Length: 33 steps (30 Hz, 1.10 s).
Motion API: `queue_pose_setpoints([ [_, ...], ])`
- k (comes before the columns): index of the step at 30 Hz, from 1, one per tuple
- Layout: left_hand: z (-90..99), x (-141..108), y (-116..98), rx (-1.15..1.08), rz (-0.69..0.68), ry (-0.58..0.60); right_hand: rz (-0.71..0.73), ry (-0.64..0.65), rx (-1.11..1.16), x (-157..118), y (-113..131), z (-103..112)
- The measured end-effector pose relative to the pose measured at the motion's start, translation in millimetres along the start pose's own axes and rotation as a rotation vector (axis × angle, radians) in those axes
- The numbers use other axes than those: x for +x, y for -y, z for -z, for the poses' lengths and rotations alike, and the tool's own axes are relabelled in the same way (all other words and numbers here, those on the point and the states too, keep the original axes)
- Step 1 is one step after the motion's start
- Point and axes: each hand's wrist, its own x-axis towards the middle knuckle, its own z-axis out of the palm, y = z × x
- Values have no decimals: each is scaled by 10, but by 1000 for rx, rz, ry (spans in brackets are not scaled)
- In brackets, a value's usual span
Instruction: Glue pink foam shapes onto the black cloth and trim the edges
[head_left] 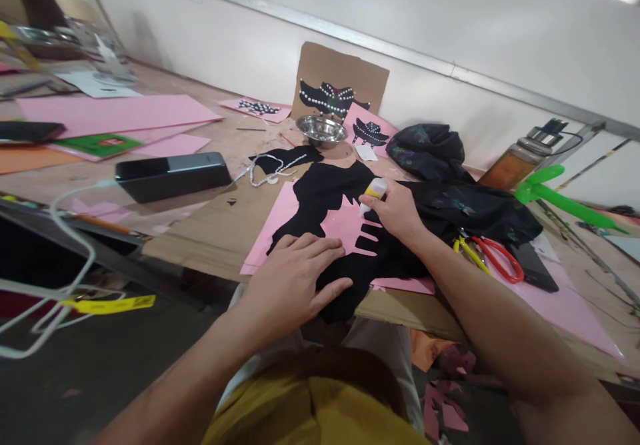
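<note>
My right hand [400, 208] grips a small white glue bottle [376, 188] with a yellow label, its nozzle tipped down. The nozzle is at the edge of a pink paper cutout [343, 225] with several pointed prongs. That cutout lies on a piece of black fabric [310, 195]. My left hand [293, 278] rests flat with fingers stretched, fingertips on the cutout's lower left and the palm on the fabric. Pink sheets [267, 235] and a cardboard board [195, 235] lie beneath the fabric.
Behind stand a metal bowl [321, 130] and beaded black cutouts [333, 100] on cardboard. Red-handled scissors [500, 262], a bottle of brown liquid [520, 155] and a green balloon [565, 205] are at right. A black box-shaped device [173, 175] with a white cable [85, 232] sits at left.
</note>
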Motion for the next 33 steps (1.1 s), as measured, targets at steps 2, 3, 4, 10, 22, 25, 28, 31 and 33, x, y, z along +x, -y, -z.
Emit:
queue_pose_setpoints([
  [2,5,3,-3,1,4,4,-1,-3,-3,7,-3,-3],
  [3,8,4,-5,1,6,7,-2,0,-3,7,-1,-2],
  [4,11,5,-6,1,7,8,-4,5,-3,4,3,0],
  [10,13,3,-8,7,11,13,-5,37,26,-45,66,14],
  [22,14,12,-11,3,0,-3,28,5,-17,31,-12,-16],
  [25,10,9,-7,4,-2,-5,22,11,-17,1,-9,10],
  [28,7,2,-5,5,1,-4,13,29,-10,-27,4,32],
  [31,9,-2,-8,5,1,0,12,22,-12,-29,6,32],
  [33,12,-2,-11,5,3,2,12,2,-21,-12,-1,17],
])
